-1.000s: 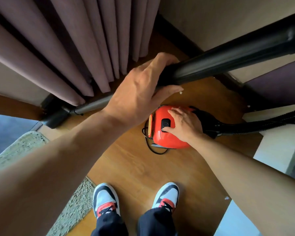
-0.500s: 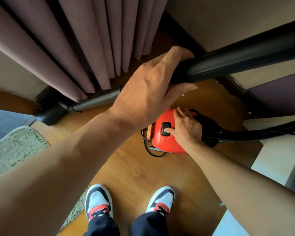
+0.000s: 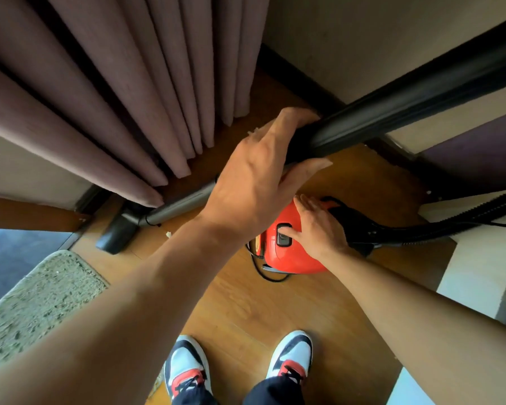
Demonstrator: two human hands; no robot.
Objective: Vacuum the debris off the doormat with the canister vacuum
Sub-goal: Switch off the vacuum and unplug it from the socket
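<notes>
My left hand (image 3: pixel 260 182) holds the black tube (image 3: pixel 406 103) partway along its length, with the fingers (image 3: pixel 292 121) curled over the top and the thumb tucked beneath. My right hand (image 3: pixel 319 226) lies on the red canister (image 3: pixel 287 255), fingers loose and fairly straight across its top and the thumb tip on the black switch (image 3: pixel 284 235). I cannot tell whether the switch is on.

The coming move turns on where the doormat (image 3: pixel 41 296) sits from the nozzle (image 3: pixel 117 235). The tube's long axis runs from high at the far right down to the floor (image 3: pixel 260 311) at the far left. The nozzle at its low end rests on bare wood, just below the hem of the curtain (image 3: pixel 114 83). The doormat lies at the near left, its far edge close to the nozzle but apart from it. I judge that the nozzle must come toward me and a little left to land on the mat, and the left hand, gripping the tube, is the one to steer it. The right hand is well apart from the mat, at the canister on the right, where the hose (image 3: pixel 465 214) trails off rightward.

The mat's pile is speckled, so I cannot pick debris out from its pattern. One pale crumb (image 3: pixel 168 234) lies on the wood just right of the nozzle.
</notes>
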